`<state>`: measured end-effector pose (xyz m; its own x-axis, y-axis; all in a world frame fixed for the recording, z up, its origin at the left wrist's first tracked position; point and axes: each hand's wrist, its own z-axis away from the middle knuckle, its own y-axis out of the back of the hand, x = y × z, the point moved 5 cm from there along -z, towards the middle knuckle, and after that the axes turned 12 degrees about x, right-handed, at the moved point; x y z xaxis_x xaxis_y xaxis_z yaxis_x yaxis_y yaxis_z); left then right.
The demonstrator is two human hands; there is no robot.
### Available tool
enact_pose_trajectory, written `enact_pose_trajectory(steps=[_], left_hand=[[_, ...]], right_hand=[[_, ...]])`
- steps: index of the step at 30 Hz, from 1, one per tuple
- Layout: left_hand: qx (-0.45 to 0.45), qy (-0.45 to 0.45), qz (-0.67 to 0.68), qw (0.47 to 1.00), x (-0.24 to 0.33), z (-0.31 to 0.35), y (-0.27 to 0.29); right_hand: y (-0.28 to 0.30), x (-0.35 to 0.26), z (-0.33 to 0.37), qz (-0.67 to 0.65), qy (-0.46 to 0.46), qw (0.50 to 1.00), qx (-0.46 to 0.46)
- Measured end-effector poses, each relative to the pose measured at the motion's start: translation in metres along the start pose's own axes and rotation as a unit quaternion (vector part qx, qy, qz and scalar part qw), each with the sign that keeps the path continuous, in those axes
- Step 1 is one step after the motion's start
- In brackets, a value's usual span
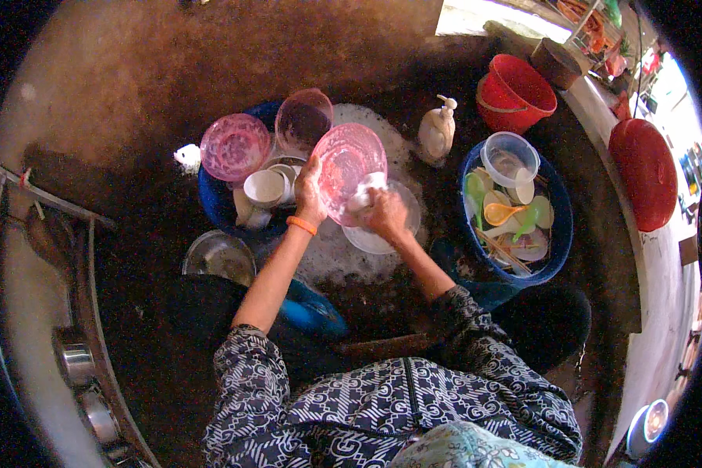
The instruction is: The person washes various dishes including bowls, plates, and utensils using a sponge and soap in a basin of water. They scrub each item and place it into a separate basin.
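My left hand (311, 192), with an orange band at the wrist, grips the left rim of a pink translucent bowl (342, 160) that is tilted up toward me. My right hand (386, 214) is closed on a white, foamy scrubbing pad (369, 187), pressed against the bowl's lower right inside. Beneath the bowl is a clear round basin (405, 230), partly covered by it and by my right hand. To the left, a blue tub (210, 200) carries two more pink bowls, one of them this soapy pink bowl (234, 147), and several white cups (264, 187).
Suds (331, 261) spread over the dark floor. At the right, a blue tub (567, 234) holds spoons, ladles and a clear container. Behind it are red buckets (519, 90) and a pump bottle (437, 132). A metal bowl (220, 256) rests near my left knee.
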<state>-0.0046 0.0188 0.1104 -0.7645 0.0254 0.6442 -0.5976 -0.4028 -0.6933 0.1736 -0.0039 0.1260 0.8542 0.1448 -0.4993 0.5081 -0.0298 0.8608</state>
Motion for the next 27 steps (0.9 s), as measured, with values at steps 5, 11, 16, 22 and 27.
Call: enact_pose_trajectory(steps=[5, 11, 16, 22, 27], left_hand=[[-0.012, -0.103, -0.135, 0.985, -0.003, -0.005, 0.005], [-0.034, -0.057, -0.229, 0.971, -0.020, 0.038, -0.012], [-0.096, -0.015, -0.105, 0.990, -0.012, 0.031, -0.029], [-0.064, -0.083, -0.082, 0.991, 0.011, 0.020, -0.031], [0.024, -0.315, -0.317, 0.894, 0.044, 0.025, -0.036]], right_hand=[[0.000, -0.058, 0.013, -0.151, 0.129, 0.980, -0.001], [0.044, -0.046, -0.052, 0.008, 0.214, 0.954, 0.210], [0.048, 0.040, -0.072, -0.062, -0.097, 0.988, 0.099], [-0.001, 0.095, -0.044, -0.292, -0.253, 0.922, -0.009], [-0.016, 0.094, -0.029, -0.440, -0.283, 0.852, -0.016]])
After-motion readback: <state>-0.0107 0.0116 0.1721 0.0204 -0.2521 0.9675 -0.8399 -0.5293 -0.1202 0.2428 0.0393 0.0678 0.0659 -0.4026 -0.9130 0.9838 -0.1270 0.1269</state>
